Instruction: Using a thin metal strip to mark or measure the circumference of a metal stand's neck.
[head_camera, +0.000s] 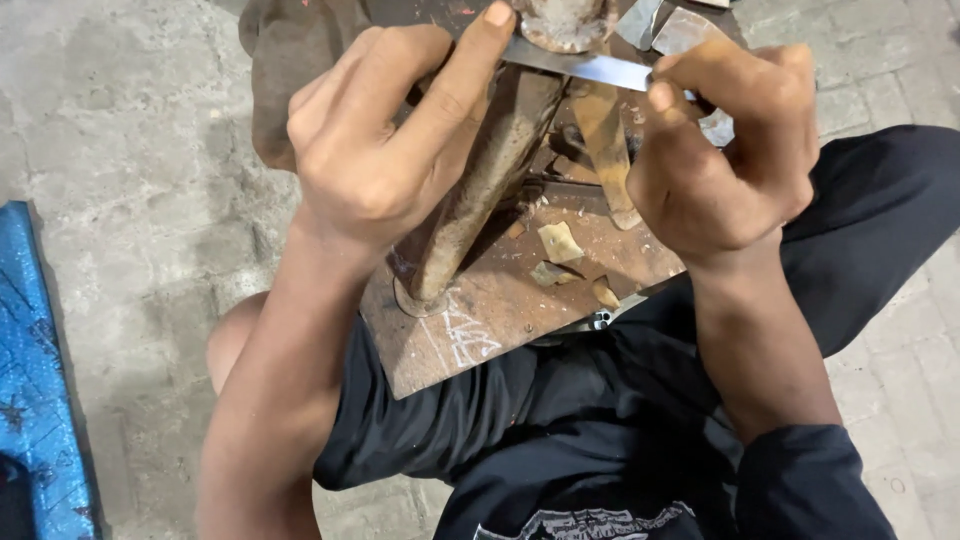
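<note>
Left hand (385, 140) and right hand (725, 150) pinching a bright metal strip (585, 67) at upper centre, rusty plate (500, 300) beneath on lap, scraps (560, 243) on plate, blue sheet (35, 380) at left edge

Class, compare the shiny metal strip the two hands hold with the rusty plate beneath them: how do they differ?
The metal strip is narrow, bright and clean; the rusty plate is broad, brown and littered with small scraps. The strip is pinched between the left hand and right hand; the plate rests over the person's lap, bearing white chalk marks. Both look like flat metal.
</note>
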